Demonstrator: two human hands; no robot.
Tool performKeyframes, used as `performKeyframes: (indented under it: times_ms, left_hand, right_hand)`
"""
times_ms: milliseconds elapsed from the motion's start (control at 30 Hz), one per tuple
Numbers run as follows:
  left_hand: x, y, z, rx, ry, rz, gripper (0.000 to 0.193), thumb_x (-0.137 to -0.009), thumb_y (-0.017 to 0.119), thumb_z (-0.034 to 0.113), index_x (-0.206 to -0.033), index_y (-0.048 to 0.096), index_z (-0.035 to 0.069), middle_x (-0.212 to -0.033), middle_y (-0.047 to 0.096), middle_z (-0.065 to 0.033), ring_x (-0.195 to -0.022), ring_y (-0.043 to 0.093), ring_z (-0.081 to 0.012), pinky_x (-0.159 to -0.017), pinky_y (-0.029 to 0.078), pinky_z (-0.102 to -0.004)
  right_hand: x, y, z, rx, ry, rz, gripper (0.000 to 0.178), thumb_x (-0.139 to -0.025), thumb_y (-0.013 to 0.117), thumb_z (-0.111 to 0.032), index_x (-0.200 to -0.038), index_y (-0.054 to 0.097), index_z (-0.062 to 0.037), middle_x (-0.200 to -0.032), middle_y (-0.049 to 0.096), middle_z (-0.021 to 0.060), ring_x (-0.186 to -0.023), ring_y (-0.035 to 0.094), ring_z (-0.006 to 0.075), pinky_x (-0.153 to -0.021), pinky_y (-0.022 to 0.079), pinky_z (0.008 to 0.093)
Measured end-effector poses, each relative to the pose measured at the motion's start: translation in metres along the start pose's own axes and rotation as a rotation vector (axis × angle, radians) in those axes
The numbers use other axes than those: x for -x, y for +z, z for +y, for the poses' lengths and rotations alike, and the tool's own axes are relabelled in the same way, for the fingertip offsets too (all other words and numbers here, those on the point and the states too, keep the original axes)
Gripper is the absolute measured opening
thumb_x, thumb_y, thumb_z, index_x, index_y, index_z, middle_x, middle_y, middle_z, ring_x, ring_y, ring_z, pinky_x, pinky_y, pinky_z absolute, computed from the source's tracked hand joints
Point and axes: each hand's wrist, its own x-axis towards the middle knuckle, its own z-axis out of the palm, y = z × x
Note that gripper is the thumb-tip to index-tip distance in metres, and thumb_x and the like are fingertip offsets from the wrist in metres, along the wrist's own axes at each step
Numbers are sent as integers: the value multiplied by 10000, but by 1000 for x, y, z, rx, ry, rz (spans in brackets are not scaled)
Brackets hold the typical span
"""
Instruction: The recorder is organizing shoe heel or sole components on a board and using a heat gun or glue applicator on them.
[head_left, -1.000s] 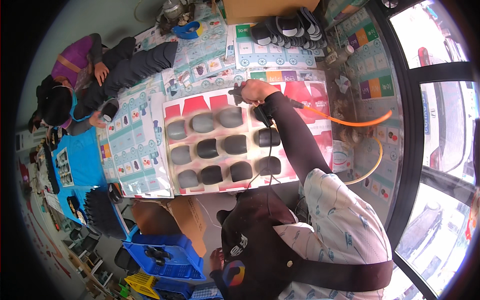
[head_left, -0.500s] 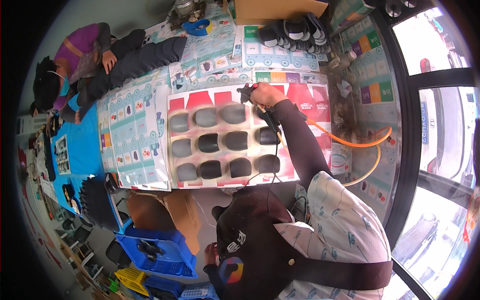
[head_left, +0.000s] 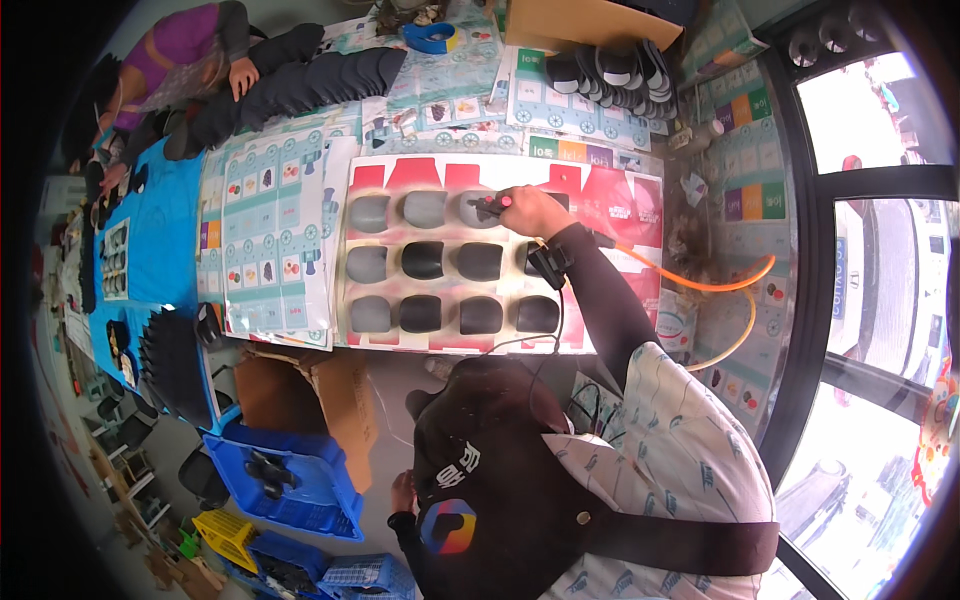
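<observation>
My right hand (head_left: 532, 212) is closed around a small dark spray gun (head_left: 488, 206) with a red part, held over the top row of pads. Its nozzle overlaps the third pad from the left in that row. Beneath it, dark rounded pads (head_left: 421, 314) lie in three rows on a red and white printed sheet (head_left: 622, 215). The left column and top row look greyer than the rest. An orange hose (head_left: 690, 284) runs off to the right from behind my right wrist, which wears a black device (head_left: 548, 265). My left hand (head_left: 403, 492) hangs low beside my apron; its fingers are too small to read.
A co-worker's hand (head_left: 242, 77) rests by a long row of dark pads (head_left: 330, 82) at the far left. More pads (head_left: 610, 80) lie before a cardboard box (head_left: 590, 25). A blue crate (head_left: 285, 480) and an open carton (head_left: 345, 415) stand below the table's left part.
My right hand has brought the spray gun nearer to me, from the top row's far edge to over its third pad. The whole view has shifted slightly.
</observation>
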Motion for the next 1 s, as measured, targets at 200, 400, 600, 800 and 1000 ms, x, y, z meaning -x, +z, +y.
performKeyframes:
  times_ms: [200, 400, 600, 800, 1000]
  left_hand:
    - [-29, -36, -72, 122, 9, -60, 218, -1034, 559, 238, -929, 658, 74, -751, 588, -3, -577, 489, -100, -512, 367, -281]
    - [-33, -30, -75, 84, 9, -13, 262, -1037, 528, 255, -968, 680, 53, -788, 630, -37, -619, 540, -138, -568, 428, -306]
    - [-49, -56, -100, -359, 344, -6, 322, -1041, 498, 275, -1034, 705, 28, -852, 679, -77, -694, 612, -177, -631, 499, -328]
    - [-74, -101, -46, -496, 438, -210, 338, -995, 556, 294, -1119, 681, 6, -920, 708, -129, -760, 699, -230, -601, 551, -393]
    - [-100, -139, 1, -330, 173, -243, 304, -971, 588, 329, -1104, 680, 71, -908, 727, -100, -736, 706, -191, -604, 542, -348]
  right_hand:
    - [7, 1, -5, 26, 15, 17, 275, -813, 580, -186, -1001, 726, -48, -929, 684, 287, -907, 658, 479, -833, 527, 532]
    - [13, -17, 14, 44, 109, 169, 248, -821, 629, -222, -983, 704, -50, -887, 685, 272, -893, 662, 477, -781, 534, 536]
    - [69, -26, -60, -121, 342, -18, 225, -820, 621, -190, -919, 685, 2, -822, 672, 279, -832, 688, 431, -735, 525, 480]
    - [158, 2, -89, -750, 108, 3, 283, -803, 654, -64, -1081, 664, -15, -905, 691, 35, -880, 629, 116, -735, 494, 269]
    - [164, 61, -180, -213, -17, 52, 329, -819, 610, -139, -1119, 657, -11, -937, 694, 246, -912, 678, 424, -812, 525, 460]
